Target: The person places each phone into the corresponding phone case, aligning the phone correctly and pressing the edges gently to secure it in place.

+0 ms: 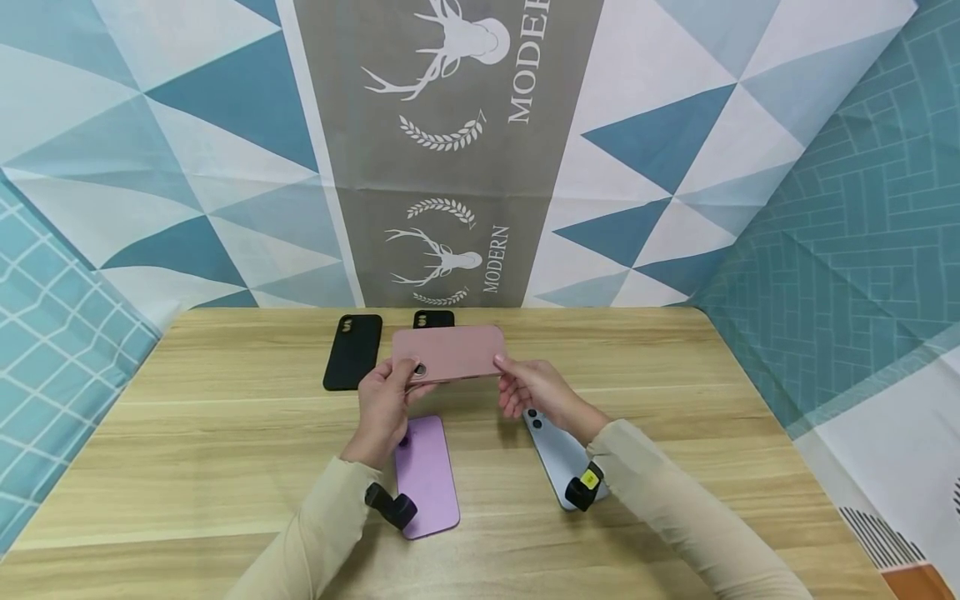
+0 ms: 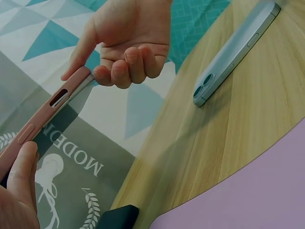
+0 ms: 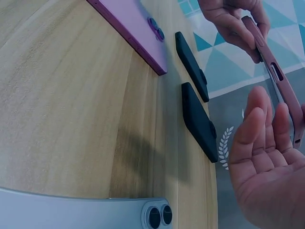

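Note:
Held level above the table's far part is a pink phone case (image 1: 457, 352), its back facing up and a round camera hole at the left end. A pale, silvery edge (image 2: 82, 87) shows along its underside in both wrist views. My left hand (image 1: 381, 410) grips the left end, thumb by the camera hole. With thumb and fingers my right hand (image 1: 542, 390) pinches the near right corner, the other fingers curled below. Under the left forearm lies a lavender phone (image 1: 429, 483), and under the right wrist a light blue phone (image 1: 558, 457), both camera side up.
Near the wooden table's (image 1: 225, 433) back edge lies a black phone case (image 1: 356, 354). A second black phone case (image 1: 433, 318) is to its right, partly hidden behind the pink one in the head view. Patterned cloth (image 1: 442, 167) hangs right behind the table.

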`<state>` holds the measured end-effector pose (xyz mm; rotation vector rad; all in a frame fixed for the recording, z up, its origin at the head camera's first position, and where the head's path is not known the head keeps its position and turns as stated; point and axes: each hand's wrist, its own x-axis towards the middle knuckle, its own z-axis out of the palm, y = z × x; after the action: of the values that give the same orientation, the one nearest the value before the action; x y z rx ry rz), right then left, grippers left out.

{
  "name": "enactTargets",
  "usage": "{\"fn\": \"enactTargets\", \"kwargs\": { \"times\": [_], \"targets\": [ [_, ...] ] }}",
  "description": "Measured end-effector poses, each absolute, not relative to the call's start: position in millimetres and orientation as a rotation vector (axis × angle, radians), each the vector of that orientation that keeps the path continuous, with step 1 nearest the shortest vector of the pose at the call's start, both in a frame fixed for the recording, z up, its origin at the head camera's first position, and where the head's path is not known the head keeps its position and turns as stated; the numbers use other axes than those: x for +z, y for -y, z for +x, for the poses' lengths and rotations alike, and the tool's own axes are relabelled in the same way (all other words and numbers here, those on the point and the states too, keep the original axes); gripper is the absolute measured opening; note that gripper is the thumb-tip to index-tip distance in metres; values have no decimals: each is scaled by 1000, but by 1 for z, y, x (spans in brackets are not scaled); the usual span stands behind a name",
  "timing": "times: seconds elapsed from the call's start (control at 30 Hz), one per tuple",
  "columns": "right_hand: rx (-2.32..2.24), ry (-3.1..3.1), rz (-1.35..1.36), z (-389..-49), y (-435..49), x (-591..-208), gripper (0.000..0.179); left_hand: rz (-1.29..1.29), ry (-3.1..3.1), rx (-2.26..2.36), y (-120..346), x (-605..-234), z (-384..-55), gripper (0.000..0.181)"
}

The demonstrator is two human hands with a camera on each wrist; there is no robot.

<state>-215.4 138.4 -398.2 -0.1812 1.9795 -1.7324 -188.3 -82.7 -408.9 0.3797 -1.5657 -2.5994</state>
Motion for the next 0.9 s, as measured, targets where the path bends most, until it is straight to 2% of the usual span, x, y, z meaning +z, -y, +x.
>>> {"fn": "enactTargets", "kwargs": {
  "times": [0.4, 0.9],
  "targets": [
    [-1797, -2039, -222, -210, -136, -401, 44, 405, 1552, -2612, 81, -411, -187, 20],
    [-2011, -1921, -153, -209, -129, -403, 38, 404, 1471, -2634, 79, -409, -185, 4]
  ]
}}
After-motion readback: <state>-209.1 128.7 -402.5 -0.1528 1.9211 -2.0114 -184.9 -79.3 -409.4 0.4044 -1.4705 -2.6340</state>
